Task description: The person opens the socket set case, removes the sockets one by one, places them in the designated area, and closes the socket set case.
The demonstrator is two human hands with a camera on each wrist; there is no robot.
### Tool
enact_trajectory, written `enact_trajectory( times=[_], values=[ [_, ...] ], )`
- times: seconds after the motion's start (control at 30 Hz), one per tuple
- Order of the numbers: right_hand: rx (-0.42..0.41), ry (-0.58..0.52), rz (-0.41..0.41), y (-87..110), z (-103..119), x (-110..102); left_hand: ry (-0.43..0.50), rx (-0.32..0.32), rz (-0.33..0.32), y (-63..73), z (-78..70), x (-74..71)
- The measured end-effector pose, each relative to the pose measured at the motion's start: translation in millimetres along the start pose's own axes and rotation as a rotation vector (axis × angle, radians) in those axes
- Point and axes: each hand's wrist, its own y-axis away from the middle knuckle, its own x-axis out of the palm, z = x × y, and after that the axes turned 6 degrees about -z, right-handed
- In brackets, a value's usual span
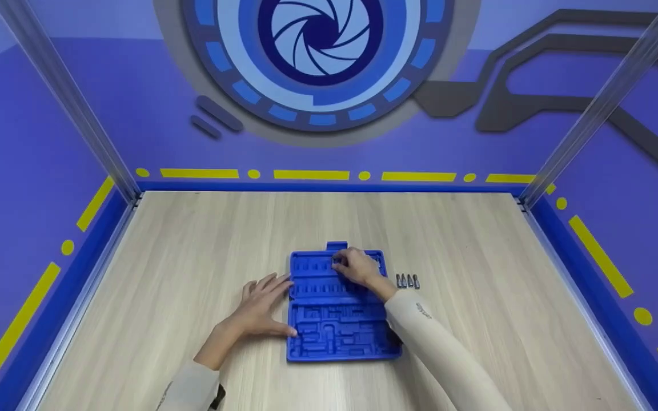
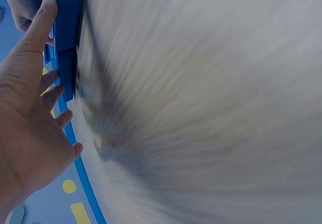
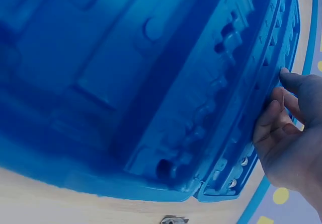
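Observation:
A blue plastic tool case (image 1: 345, 359) lies unfolded on the table, with moulded slots and recesses inside. My left hand (image 1: 261, 311) is spread along its left edge; the thumb touches the lower half and the fingertips reach the upper half. In the left wrist view that thumb lies against the case wall (image 2: 68, 27). Over the top slot row, my right hand (image 1: 358, 267) has curled fingers and pinches a small metal bit (image 1: 336, 260), mostly hidden by the fingertips. Silver bits (image 3: 232, 183) sit in slots close to this hand in the right wrist view.
Several metal bits (image 1: 408, 281) stand in a short row on the wooden table (image 1: 477, 240), right of the case. A latch tab (image 1: 337, 245) sticks out from the case's far edge. Blue printed walls (image 1: 106, 114) enclose the table at the back and sides.

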Motion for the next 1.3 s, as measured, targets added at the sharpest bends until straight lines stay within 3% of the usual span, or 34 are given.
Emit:
enact_trajectory(
  times=[0.3,0.5,0.77,1.03,1.3],
  values=[
    [0.034,-0.017,0.015,-0.9,-0.1,-1.2,-0.047,-0.005,0.083,-8.5,-1.8,-4.7],
    [-0.012,-0.088,-0.012,0.8,-2.7,1.0,-0.053,-0.024,0.12,-10.3,-4.0,-7.5],
    [-0.024,-0.048,-0.063,4.8,-2.5,5.4,-0.065,-0.036,0.137,-12.8,-6.1,-12.3],
    [-0.097,-0.133,-0.119,11.8,-7.6,8.3,-0.07,-0.035,0.156,-12.9,-10.5,-13.5],
    [-0.125,-0.283,-0.055,16.1,-5.9,-6.1,-0.116,-0.039,0.196,-14.4,-13.3,-16.6]
  ],
)
